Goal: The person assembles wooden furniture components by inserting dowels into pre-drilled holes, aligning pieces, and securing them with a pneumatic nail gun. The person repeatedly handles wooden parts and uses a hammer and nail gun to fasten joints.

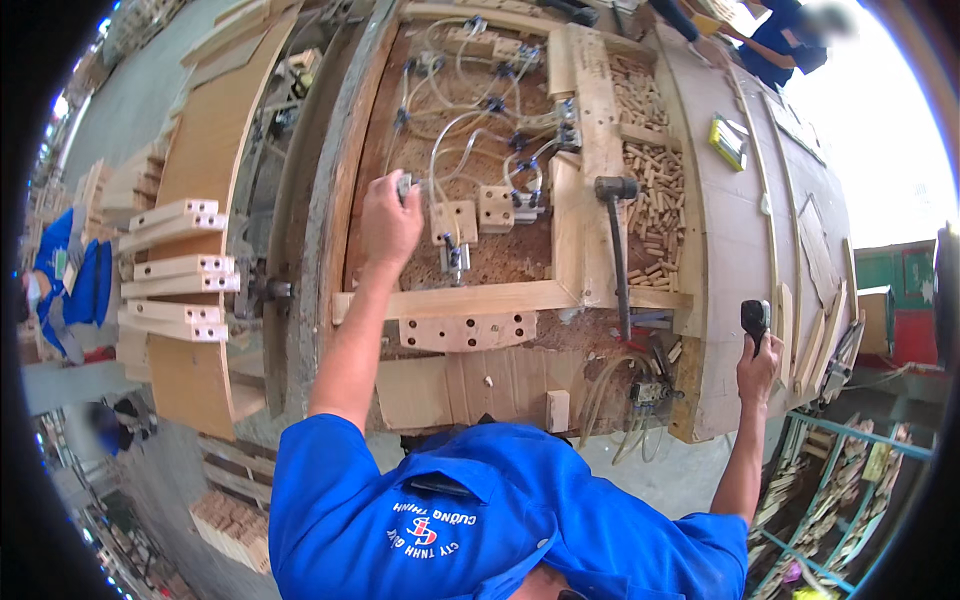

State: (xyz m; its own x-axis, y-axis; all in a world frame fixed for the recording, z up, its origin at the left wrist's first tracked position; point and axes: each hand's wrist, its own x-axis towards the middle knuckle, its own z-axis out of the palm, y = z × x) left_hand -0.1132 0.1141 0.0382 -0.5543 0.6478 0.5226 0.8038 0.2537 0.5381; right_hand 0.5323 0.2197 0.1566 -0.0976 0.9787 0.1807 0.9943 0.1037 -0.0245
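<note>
My left hand (pixel 388 222) reaches over a wooden jig bench (pixel 460 298) and closes on a small grey knob (pixel 405 185) beside clear air hoses (pixel 450 130). Small drilled wooden blocks (pixel 455 220) sit in the sawdust just right of that hand. My right hand (pixel 758 365) is off the bench's right edge, gripping an upright black handle (pixel 754 318). A drilled wooden bar (pixel 467 331) lies on the bench's near side, between my two arms.
A black mallet (pixel 617 250) lies on the bench beside a pile of wooden dowels (pixel 655 195). Stacked drilled wooden parts (pixel 175 270) stand on the left. A yellow-green box (pixel 728 140) rests far right. One person in blue (pixel 70 280) works at left, another (pixel 785 40) at top right.
</note>
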